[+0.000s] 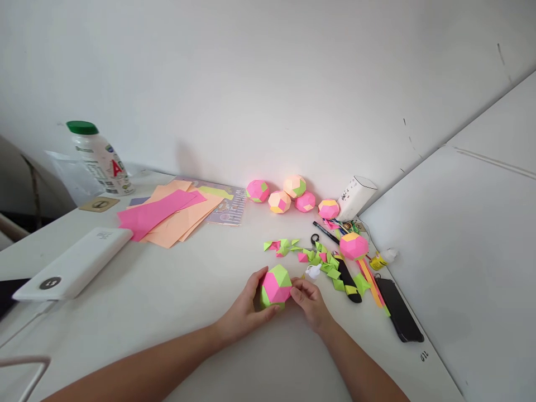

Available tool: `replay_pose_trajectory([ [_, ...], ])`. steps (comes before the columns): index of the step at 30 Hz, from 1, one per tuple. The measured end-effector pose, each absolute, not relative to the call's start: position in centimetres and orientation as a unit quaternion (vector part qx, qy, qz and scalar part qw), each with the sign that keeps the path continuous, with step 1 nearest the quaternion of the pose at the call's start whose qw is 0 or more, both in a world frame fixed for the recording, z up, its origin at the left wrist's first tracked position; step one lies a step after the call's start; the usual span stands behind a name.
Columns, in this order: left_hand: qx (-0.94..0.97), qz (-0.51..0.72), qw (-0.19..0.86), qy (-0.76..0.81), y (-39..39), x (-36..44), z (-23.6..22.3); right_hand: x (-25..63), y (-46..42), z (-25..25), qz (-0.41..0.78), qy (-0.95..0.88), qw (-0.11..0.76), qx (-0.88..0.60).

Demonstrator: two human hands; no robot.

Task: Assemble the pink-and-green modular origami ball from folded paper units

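A pink and lime-green folded paper ball (278, 287) is held just above the near middle of the table. My left hand (247, 312) wraps round its left side, thumb in front and fingers behind. At the ball's right edge, the curled thumb and fingertips of my right hand (310, 304) pinch against the paper; whether a small flap is between them cannot be made out. Just beyond my right hand lie a small white nozzle cap (313, 271) and many small folded green and pink paper pieces (329, 262).
Several finished paper balls (279, 201) line the wall, another paper ball (354, 246) on the right. Near it lie a utility knife (347, 282), glue bottle (383, 258) and black phone (397, 310). Paper sheets (167, 215), a power bank (75, 262) and a bottle (100, 159) are left.
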State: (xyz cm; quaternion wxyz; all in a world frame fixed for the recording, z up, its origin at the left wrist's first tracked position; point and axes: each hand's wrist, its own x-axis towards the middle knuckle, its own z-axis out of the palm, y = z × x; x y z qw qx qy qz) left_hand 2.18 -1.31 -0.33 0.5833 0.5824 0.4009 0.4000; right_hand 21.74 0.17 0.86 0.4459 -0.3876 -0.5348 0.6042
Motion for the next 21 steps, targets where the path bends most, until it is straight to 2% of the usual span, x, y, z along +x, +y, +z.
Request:
replay_pose_trajectory([
  [4, 0.592, 0.405, 0.571, 0.400, -1.3, 2.1, -0.5, 22.0, 0.0, 0.7, 0.657, -0.471, 0.446, -0.386],
  [13, 0.607, 0.413, 0.605, 0.309, -1.1, 1.9, 0.1, 22.1, -0.4, 0.6, 0.724, -0.441, 0.363, -0.387],
  [17, 0.614, 0.412, 0.627, 0.244, -0.7, 1.9, -0.4, 21.9, -0.6, 0.7, 0.709, -0.475, 0.340, -0.396],
  [21, 0.616, 0.350, 0.668, 0.227, -0.7, 1.6, -0.2, 21.7, -0.9, 0.8, 0.683, -0.504, 0.330, -0.413],
])
